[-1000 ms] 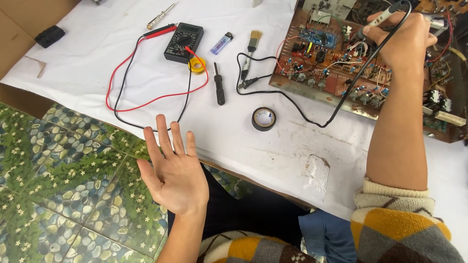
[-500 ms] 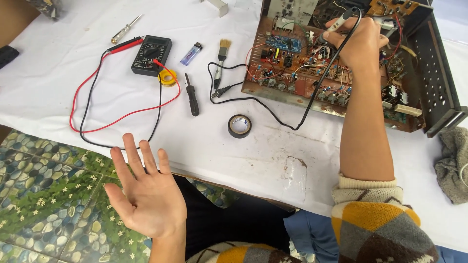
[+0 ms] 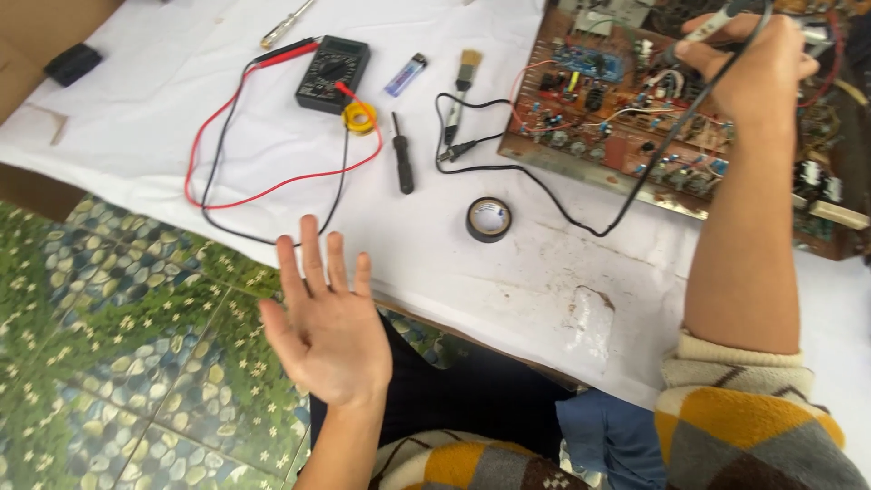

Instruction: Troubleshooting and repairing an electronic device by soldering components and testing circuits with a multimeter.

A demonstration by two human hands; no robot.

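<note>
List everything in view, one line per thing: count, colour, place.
multimeter: 1, black, upper left on cloth
test leads: 2, red and black, looped below the meter
solder coil: 1, yellow, beside the meter
lighter: 1, blue, top centre
brush: 1, tan bristles, top centre
screwdriver: 1, black, centre
tape roll: 1, black, centre
circuit board: 1, brown, upper right
left hand: open, empty, off the table edge
right hand: holds soldering iron over the board

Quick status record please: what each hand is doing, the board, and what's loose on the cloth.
Right hand: grips a soldering iron, tip down toward the circuit board
Left hand: open, palm up, empty, off the table edge
Iron cord: black, trails across the white cloth
Loose items: multimeter with red and black leads, black tape roll, black screwdriver, brush, lighter
</note>
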